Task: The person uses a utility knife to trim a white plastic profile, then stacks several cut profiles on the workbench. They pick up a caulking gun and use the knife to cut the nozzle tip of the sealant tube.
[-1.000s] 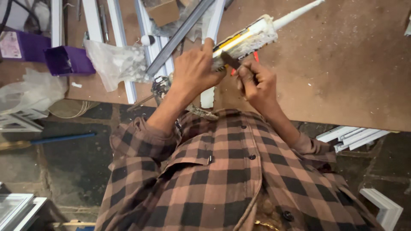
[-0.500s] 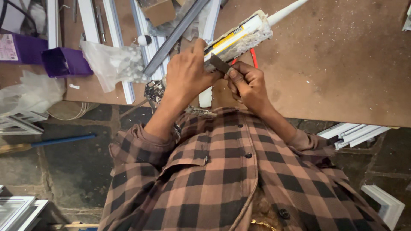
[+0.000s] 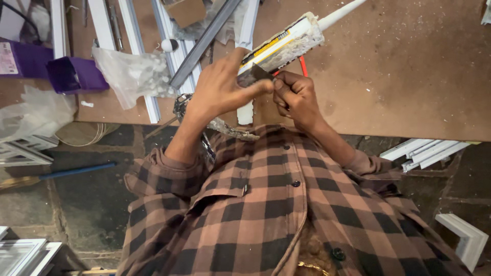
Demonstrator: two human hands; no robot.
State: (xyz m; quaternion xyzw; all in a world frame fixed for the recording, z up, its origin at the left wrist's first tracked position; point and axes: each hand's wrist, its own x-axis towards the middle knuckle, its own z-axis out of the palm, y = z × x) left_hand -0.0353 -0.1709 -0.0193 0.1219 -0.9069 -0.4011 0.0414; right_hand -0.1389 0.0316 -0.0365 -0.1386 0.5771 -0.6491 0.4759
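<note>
A sealant cartridge (image 3: 284,43) with a white nozzle (image 3: 340,11) lies tilted on the brown board table (image 3: 399,76). My left hand (image 3: 217,92) has its fingers spread at the cartridge's rear end, thumb up beside it, fingertips touching a small dark blade (image 3: 254,75). My right hand (image 3: 295,97) is closed in a fist just right of that blade, gripping a tool with a red part (image 3: 303,66) showing above the knuckles. The two hands meet at the blade. My checked shirt fills the lower view.
White frame profiles (image 3: 138,56) and a grey metal bar (image 3: 204,41) lie at the table's left, beside a plastic bag of white pieces (image 3: 133,74) and purple boxes (image 3: 71,74). A blue-handled stick (image 3: 76,171) and white frame corners (image 3: 463,237) lie on the dark floor.
My left hand has loosened from its wrap over the cartridge's end and spread its fingers toward the blade. My right hand has stayed clenched on the tool.
</note>
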